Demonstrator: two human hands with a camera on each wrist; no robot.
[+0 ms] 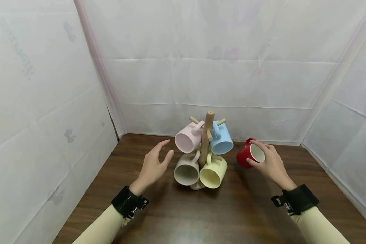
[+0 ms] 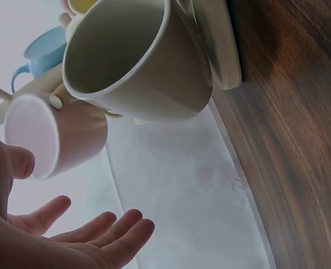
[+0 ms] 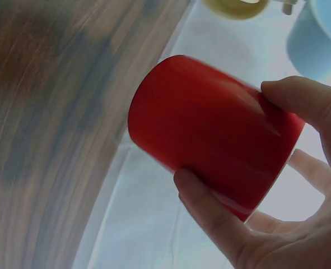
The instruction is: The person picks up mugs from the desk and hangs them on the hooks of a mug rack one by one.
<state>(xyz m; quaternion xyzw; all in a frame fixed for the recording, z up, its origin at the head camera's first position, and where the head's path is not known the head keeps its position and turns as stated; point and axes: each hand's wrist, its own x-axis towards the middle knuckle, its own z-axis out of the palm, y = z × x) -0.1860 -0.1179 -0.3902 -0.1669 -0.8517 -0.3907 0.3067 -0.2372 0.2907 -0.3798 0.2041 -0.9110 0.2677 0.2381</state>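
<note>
My right hand point(image 1: 269, 164) grips a red mug point(image 1: 243, 158) with a white inside, to the right of a wooden mug tree point(image 1: 205, 144). In the right wrist view, the red mug point(image 3: 210, 129) is tilted and above the table, with my thumb and fingers on opposite sides of its body. To the left of the tree, my left hand point(image 1: 154, 162) is held in the air, fingers spread and holding nothing. Nearest to it are a pink mug point(image 1: 186, 140) above and a grey-beige mug point(image 2: 154, 78) below, both hanging from the tree's pegs.
On the tree's right side hang a light blue mug point(image 1: 222, 139) above and a pale yellow mug point(image 1: 216, 169) below. A dark wooden table point(image 1: 183, 217) carries the tree. White sheeting point(image 1: 231, 81) encloses the back and both sides.
</note>
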